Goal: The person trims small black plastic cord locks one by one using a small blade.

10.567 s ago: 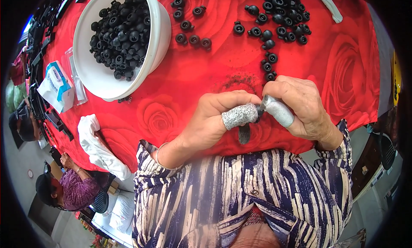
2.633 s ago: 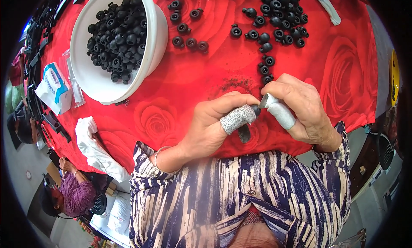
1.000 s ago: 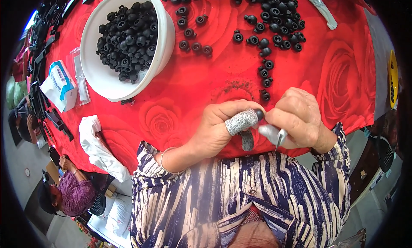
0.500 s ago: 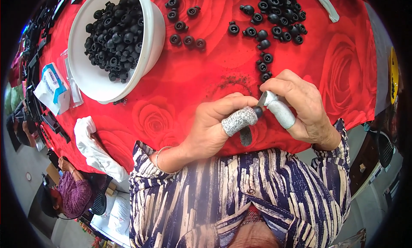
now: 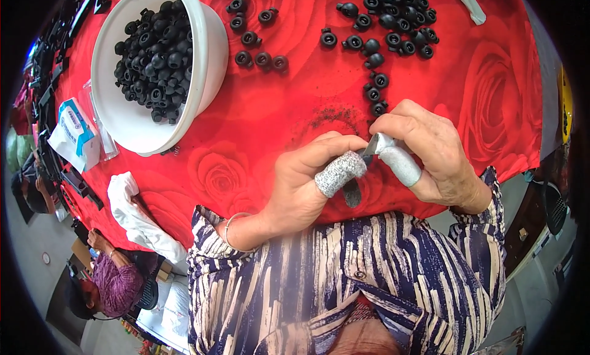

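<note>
Pinching a small black rubber part (image 5: 352,192) between thumb and grey-sleeved forefinger, the left hand (image 5: 301,189) is closed on it just above the near edge of the surface (image 5: 491,90), which wears a red rose-print cloth. The part hangs below the fingertips, its long axis roughly upright in the view. The right hand (image 5: 430,155) is closed around a small metal blade (image 5: 372,146), whose tip slants down and left toward the part from the upper right; whether it touches is too small to tell. Both hands meet in front of the body, the left one holding the piece.

A white bowl (image 5: 203,60) heaped with black parts stands well to the upper left. Loose black parts (image 5: 393,23) lie scattered beyond the right hand. A blue-and-white rectangular packet (image 5: 74,134) lies left of the bowl, and a crumpled white cloth (image 5: 138,216) lies at the surface's near-left edge.
</note>
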